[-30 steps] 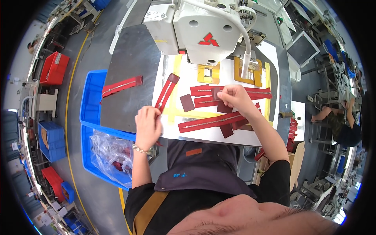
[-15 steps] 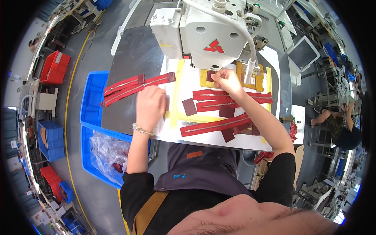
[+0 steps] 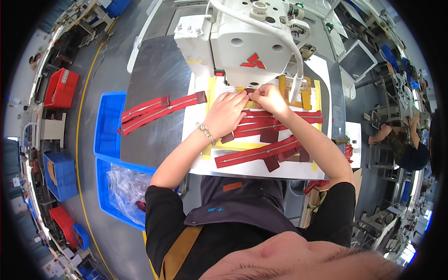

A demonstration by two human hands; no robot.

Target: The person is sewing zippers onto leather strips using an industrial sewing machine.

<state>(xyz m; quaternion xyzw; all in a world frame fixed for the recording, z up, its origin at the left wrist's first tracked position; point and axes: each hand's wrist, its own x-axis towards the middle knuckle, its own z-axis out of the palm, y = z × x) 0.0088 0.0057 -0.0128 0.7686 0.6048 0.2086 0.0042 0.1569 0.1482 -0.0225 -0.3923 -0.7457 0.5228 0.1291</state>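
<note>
My right hand [image 3: 270,101] pinches a small dark red patch [image 3: 249,91] at the yellow frame under the sewing machine head [image 3: 249,42]. Next to it my left hand [image 3: 227,112] lies palm down, fingers stretched, their tips at the patch's near edge. Its palm partly covers another dark red patch [image 3: 227,138]. Red zipper strips [image 3: 254,155] with dark red patches lie in front of my hands on the white board [image 3: 198,161]. Two more red zippers [image 3: 161,111] with end patches rest on the grey table to the left.
A second yellow frame with a metal fitting [image 3: 301,91] stands right of my right hand. Blue bins [image 3: 108,122] sit beside the table's left edge, one with clear plastic bags [image 3: 126,184]. A screen [image 3: 358,60] is at the right; another person [image 3: 406,144] works farther right.
My left hand has moved right and away from me, from beside the left zippers to the patch at the machine. My right hand stays at that patch.
</note>
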